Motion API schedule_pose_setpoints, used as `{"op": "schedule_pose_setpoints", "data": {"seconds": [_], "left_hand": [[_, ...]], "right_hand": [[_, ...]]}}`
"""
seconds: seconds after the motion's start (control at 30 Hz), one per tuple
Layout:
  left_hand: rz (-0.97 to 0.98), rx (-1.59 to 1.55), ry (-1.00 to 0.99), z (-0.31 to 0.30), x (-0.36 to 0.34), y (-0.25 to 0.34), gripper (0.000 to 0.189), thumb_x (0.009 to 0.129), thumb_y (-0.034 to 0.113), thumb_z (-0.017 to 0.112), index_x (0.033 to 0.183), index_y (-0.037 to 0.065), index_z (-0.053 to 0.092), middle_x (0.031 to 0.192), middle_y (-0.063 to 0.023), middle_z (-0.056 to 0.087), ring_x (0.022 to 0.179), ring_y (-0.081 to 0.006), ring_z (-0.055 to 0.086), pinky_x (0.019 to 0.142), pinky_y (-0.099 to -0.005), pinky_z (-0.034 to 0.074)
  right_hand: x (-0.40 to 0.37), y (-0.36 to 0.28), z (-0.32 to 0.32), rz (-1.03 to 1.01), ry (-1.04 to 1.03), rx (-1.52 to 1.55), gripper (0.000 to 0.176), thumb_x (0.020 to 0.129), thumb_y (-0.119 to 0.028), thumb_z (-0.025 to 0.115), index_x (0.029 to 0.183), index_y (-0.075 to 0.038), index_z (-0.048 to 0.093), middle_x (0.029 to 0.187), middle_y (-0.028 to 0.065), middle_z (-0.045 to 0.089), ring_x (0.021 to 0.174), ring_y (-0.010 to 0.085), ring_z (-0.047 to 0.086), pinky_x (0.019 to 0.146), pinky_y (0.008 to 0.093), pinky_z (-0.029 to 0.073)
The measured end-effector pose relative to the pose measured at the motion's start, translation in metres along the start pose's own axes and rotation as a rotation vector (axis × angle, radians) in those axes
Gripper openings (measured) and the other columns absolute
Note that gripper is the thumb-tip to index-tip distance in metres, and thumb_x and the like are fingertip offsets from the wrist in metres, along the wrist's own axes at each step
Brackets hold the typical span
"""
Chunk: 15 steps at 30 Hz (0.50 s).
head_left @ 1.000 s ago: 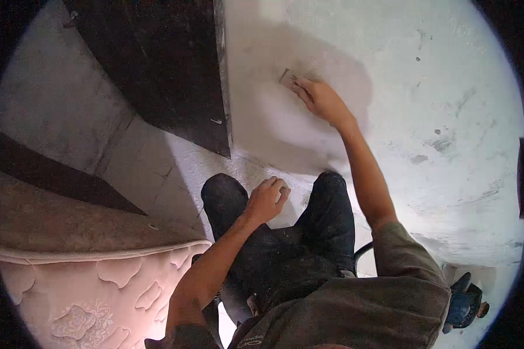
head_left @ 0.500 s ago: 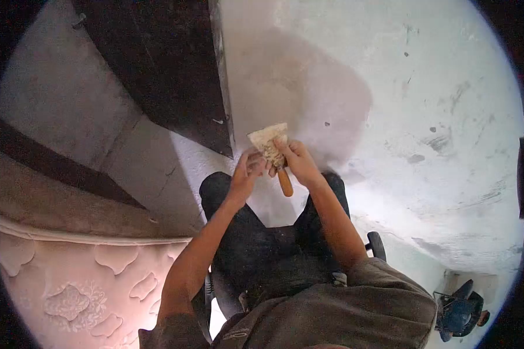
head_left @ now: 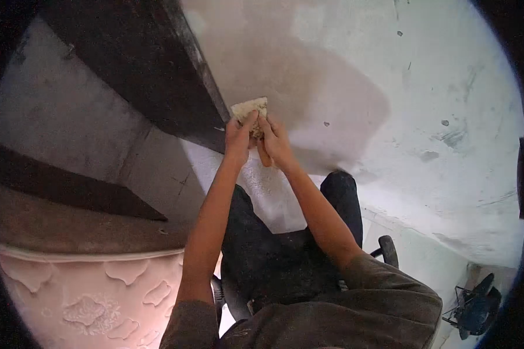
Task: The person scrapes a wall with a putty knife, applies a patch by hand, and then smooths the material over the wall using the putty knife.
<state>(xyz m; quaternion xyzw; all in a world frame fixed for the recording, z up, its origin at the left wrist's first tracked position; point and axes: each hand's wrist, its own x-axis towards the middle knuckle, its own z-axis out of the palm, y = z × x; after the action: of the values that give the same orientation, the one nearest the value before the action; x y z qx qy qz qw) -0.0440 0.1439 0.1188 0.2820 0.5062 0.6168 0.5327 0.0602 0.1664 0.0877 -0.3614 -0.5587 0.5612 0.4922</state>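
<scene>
And there's the orange-handled scraper point(head_left: 250, 108) out before the wall point(head_left: 346, 70), left hand point(head_left: 237, 138) and right hand point(head_left: 277, 142) both with fingers clamped around its pale, rough-looking blade, presumably bracing it from either side, handle point(head_left: 264, 156) pointing back toward the knees point(head_left: 339, 185).

From my end I see one hand tool, a scraper point(head_left: 255, 105), held up off any surface between the left hand point(head_left: 237, 139) and the right hand point(head_left: 276, 141). Its blade fans out toward a broad, nearly straight far edge, and the face I can see is pale cream, rough and blotched darker nearer the handle — crusted over, by its look. The orange-brown handle point(head_left: 264, 154) points back toward the wearer, the whole tool leaning slightly left at its far end. Thumbs cover part of the blade's lower face — I can't make out that stretch.
</scene>
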Motion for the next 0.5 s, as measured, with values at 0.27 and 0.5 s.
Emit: {"op": "schedule_pose_setpoints", "data": {"seconds": [0.27,0.5], "left_hand": [[0.319,0.232,0.140,0.002,0.043,0.008,0.034,0.081,0.025,0.075,0.097,-0.001,0.060,0.090,-0.0062,0.064,0.078,-0.0129,0.059,0.066,-0.0281,0.048],[0.388,0.321,0.149,0.000,0.055,0.003,0.031,0.081,0.024,0.074,0.093,-0.002,0.062,0.088,-0.0065,0.066,0.076,-0.0140,0.061,0.068,-0.0291,0.048]], "right_hand": [[0.054,0.064,0.038,-0.201,0.233,-0.047,0.032,0.099,-0.027,0.042,0.091,0.000,0.056,0.067,0.0032,0.053,0.057,0.0101,0.046,0.052,0.0289,0.039],[0.049,0.039,0.044,0.040,0.195,0.218,0.031,0.100,-0.028,0.039,0.101,-0.001,0.055,0.079,0.0031,0.055,0.070,0.0112,0.050,0.063,0.0284,0.042]]}}
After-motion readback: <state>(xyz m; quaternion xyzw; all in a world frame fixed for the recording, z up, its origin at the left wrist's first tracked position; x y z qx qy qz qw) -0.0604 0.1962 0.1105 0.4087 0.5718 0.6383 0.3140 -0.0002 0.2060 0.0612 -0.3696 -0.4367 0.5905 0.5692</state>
